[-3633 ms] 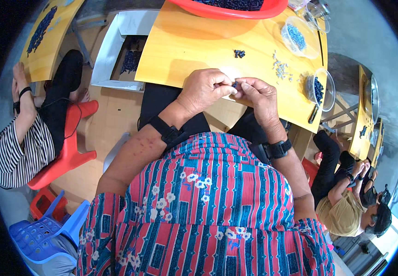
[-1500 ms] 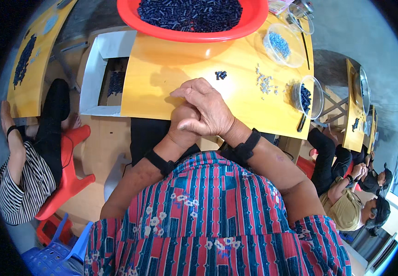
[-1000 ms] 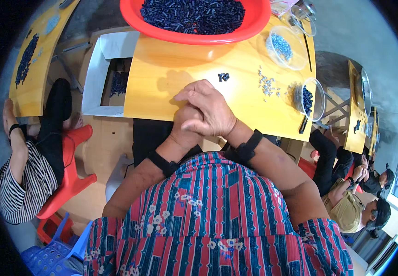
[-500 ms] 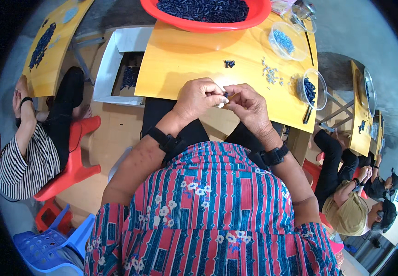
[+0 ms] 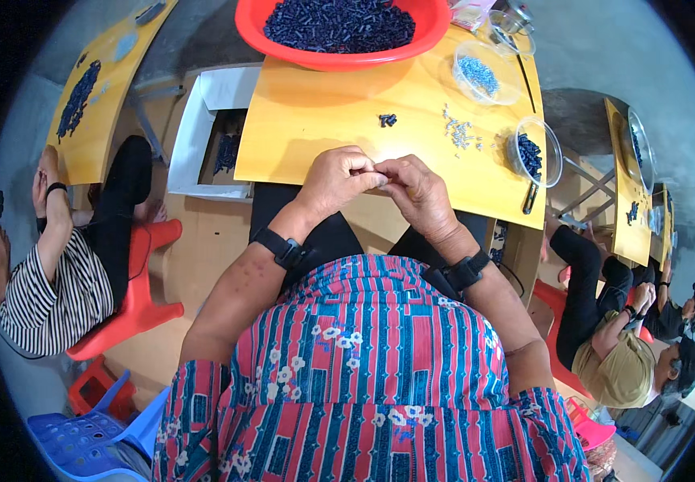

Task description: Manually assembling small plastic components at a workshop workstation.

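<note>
Over the near edge of the yellow table (image 5: 315,132), my left hand (image 5: 334,183) and my right hand (image 5: 421,194) meet with fingertips touching. Both are closed in a pinch. The fingers now cover the small dark plastic piece that showed at my left fingertips a moment earlier; whatever my right fingers grip is hidden too. Just beyond my hands lies a little pile of dark plastic pieces (image 5: 387,120). To its right are scattered small clear pieces (image 5: 460,132). A clear tub of dark pieces (image 5: 529,154) stands near the right edge.
A red basin (image 5: 339,59) full of dark pieces stands at the far side. Right of it is a clear tub of bluish pieces (image 5: 478,76). A dark-handled tool (image 5: 530,198) lies at the right edge. A white box (image 5: 191,161) sits left of the table. Other people sit at both sides.
My fingertips have come closer together, covering the small dark piece seen between them before. The table and its contents appear slightly lower and further left in view.
</note>
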